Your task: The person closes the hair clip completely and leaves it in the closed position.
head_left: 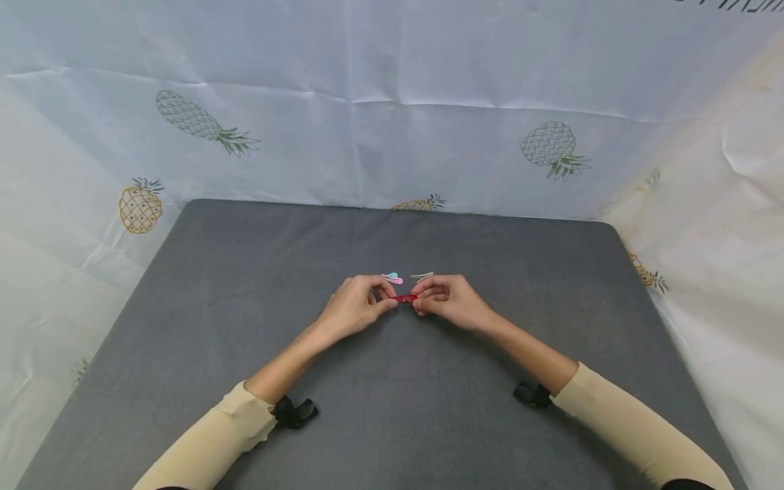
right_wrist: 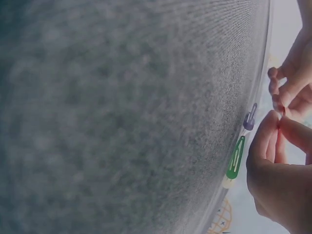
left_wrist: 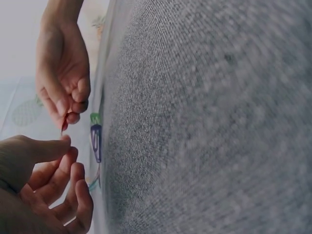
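Note:
A small red hair clip is pinched at both ends, between my left hand and my right hand. Thumb and forefinger of each hand meet on it. In the left wrist view only a sliver of red shows between the left hand and the right hand. Just beyond the fingers lie a pink hair clip, a light blue one and a green one. A purple hair clip shows in the left wrist view, and a green clip in the right wrist view.
The grey cloth-covered table has its far edge against a white curtain printed with pineapples. Black straps sit at both sleeve cuffs, close over the table.

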A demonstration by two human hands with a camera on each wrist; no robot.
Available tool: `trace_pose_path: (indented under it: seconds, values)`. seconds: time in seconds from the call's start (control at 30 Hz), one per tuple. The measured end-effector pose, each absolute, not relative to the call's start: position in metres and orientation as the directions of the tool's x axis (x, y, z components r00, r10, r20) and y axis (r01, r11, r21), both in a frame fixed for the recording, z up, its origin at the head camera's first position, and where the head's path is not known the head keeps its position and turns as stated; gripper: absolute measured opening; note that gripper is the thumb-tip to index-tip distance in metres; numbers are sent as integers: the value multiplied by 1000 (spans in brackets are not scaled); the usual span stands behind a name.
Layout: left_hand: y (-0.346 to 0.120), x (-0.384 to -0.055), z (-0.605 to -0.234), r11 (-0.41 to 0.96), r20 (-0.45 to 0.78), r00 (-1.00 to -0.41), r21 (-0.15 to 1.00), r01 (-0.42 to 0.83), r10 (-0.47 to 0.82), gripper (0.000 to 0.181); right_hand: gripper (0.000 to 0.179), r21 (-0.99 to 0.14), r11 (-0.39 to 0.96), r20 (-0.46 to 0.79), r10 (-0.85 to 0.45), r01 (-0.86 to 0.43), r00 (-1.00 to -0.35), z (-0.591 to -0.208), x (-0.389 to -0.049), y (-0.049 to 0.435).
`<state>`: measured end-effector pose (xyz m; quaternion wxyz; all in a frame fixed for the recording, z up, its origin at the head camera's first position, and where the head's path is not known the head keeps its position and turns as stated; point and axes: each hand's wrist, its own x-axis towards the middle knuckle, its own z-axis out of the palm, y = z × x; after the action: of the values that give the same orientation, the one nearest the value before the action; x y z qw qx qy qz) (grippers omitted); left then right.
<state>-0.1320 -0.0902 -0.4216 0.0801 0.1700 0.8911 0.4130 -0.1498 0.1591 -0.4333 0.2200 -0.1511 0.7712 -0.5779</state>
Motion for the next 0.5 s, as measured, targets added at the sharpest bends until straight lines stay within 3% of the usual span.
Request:
trace_pose_path:
  seconds: [0.5]
  values:
    - [-96, -133, -423, 613, -23, -936, 761, 211, 350, 4, 28, -950, 313, -169, -505, 3, -847, -433, -150, 153]
